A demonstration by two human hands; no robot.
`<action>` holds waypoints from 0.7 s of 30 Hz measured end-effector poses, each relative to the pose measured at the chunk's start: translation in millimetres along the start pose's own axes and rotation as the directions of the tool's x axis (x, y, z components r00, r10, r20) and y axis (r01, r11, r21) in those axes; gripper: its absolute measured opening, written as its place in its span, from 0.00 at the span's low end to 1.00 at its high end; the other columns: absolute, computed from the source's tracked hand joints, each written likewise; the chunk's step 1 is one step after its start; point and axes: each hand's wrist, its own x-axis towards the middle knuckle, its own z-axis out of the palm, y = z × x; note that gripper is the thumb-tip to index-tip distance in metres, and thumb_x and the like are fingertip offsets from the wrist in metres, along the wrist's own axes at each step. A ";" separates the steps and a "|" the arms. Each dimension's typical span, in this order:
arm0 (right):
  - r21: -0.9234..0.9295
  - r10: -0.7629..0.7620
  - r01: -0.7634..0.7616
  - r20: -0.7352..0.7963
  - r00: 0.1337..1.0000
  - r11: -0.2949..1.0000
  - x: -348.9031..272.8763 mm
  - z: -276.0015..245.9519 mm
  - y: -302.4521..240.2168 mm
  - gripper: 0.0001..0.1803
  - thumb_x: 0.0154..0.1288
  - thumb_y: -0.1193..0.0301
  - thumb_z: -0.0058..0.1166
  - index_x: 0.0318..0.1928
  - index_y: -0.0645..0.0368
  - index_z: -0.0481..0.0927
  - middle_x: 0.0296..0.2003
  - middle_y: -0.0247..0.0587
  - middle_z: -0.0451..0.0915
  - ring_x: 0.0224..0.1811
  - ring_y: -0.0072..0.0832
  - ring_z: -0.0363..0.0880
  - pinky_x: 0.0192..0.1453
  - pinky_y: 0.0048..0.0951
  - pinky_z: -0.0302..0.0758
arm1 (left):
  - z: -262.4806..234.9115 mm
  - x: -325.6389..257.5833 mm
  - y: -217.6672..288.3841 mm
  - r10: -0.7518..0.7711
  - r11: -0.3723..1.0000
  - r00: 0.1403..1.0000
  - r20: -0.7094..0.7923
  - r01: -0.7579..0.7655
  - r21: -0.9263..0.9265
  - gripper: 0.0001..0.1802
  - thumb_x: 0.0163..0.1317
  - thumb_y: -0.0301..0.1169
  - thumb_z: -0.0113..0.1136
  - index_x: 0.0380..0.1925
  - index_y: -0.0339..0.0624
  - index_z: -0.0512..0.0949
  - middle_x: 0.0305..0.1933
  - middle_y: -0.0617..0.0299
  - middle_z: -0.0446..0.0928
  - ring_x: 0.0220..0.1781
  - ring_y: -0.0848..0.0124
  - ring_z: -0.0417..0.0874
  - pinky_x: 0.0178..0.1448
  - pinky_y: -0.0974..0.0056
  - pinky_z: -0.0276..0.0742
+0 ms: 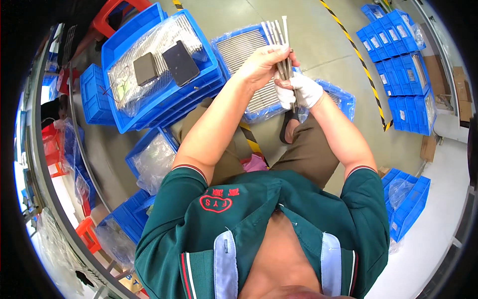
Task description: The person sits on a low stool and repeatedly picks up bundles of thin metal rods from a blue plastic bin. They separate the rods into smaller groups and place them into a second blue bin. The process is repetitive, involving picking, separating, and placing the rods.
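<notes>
Rods [280, 37] upright, pinched between bare left hand [261, 62] and gloved right hand [301, 89].

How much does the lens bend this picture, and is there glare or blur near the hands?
Head view: strong fisheye, the striped floor line and the bench edge at left curve toward a black rim. Light is even and bright; the plastic bags in the blue crate shine. The left hand, gloved right hand and rods look sharp.
</notes>
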 end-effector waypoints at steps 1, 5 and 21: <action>0.007 -0.028 0.028 -0.010 1.000 1.000 0.1 -0.5 -0.5 0.10 0.61 0.64 0.56 0.31 0.53 0.70 0.17 0.26 0.64 0.15 0.19 0.63 0.18 0.22 0.60 | 1.4 1.5 3.7 -0.010 0.999 0.999 0.034 0.009 0.040 0.16 0.61 0.42 0.60 0.32 0.38 0.80 0.31 0.60 0.80 0.37 0.74 0.79 0.46 0.66 0.74; -0.018 0.223 -0.223 -0.012 0.975 0.975 -0.3 -42.2 -15.9 0.12 0.61 0.62 0.58 0.31 0.53 0.72 0.20 0.27 0.67 0.20 0.19 0.65 0.24 0.22 0.64 | -6.1 -6.6 20.7 0.073 0.854 0.993 -0.096 -0.012 0.521 0.17 0.62 0.44 0.58 0.32 0.40 0.82 0.39 0.64 0.80 0.47 0.73 0.74 0.57 0.64 0.65; -0.901 0.118 -0.146 -0.211 0.970 -0.409 3.6 -159.5 54.9 0.15 0.53 0.60 0.59 0.36 0.56 0.74 0.33 0.49 0.80 0.39 0.47 0.79 0.41 0.43 0.75 | -28.5 -38.7 56.1 0.277 0.784 0.887 -0.370 0.015 0.621 0.17 0.65 0.43 0.55 0.33 0.40 0.81 0.46 0.60 0.79 0.44 0.73 0.79 0.46 0.67 0.72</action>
